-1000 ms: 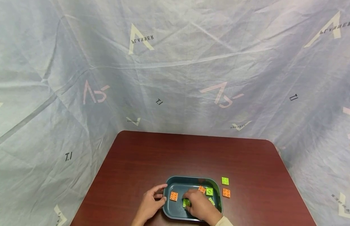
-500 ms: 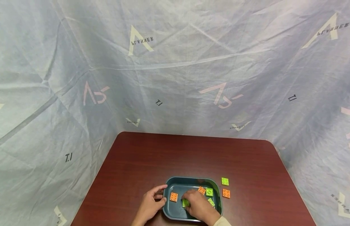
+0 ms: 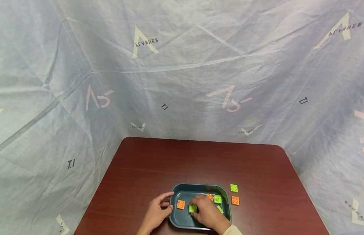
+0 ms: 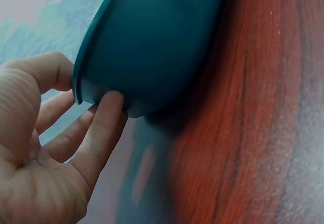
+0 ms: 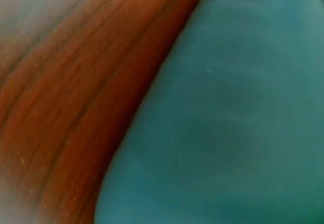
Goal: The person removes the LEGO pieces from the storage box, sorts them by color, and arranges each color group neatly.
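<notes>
My right hand (image 3: 207, 210) reaches into a dark teal tray (image 3: 179, 223) in the head view and pinches a lime-green toy brick (image 3: 192, 208) between thumb and fingers. Its fingers cover part of the brick. My left hand (image 3: 156, 209) stands at the tray's left end. In the left wrist view, the thumb (image 4: 110, 102) of that hand lies against the outer wall of the tray (image 4: 152, 47), and a fingertip touches the rim. An orange brick (image 3: 180, 204) lies inside by the left end. Beyond the right hand sit another orange brick (image 3: 210, 196) and a green brick (image 3: 217, 199).
Outside the tray, to its right, lie a green brick (image 3: 233, 188) and an orange brick (image 3: 235, 200) on the dark red wooden table (image 3: 158, 163). A pale printed sheet (image 3: 182, 81) hangs behind. The right wrist view shows blurred tray wall (image 5: 217, 123) beside wood grain.
The right hand's fingers have shifted slightly with the green brick, and its top shows more plainly now. The left hand and the tray have stayed in place.
</notes>
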Demonstrator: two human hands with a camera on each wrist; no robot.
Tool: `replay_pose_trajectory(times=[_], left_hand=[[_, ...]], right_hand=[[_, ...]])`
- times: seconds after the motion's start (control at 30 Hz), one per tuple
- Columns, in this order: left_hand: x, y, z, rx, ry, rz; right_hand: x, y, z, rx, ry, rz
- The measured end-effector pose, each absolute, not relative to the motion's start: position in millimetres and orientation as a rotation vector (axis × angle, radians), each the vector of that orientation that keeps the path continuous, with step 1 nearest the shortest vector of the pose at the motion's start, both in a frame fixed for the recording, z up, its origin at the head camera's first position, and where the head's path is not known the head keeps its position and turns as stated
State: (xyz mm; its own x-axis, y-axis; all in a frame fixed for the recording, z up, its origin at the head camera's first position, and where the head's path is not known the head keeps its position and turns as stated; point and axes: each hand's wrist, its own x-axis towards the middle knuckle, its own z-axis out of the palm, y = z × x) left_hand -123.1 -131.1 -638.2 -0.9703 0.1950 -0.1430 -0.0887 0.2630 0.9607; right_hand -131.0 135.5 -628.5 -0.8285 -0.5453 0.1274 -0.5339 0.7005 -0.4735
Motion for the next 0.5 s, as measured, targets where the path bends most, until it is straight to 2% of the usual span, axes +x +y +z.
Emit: replay_pose_trajectory(times=[0.5], left_hand=[[-126,-132,-640,0.084,2.277,1.738]], right_hand=[[-131,153,-618,-0.895,2.877,-0.964]])
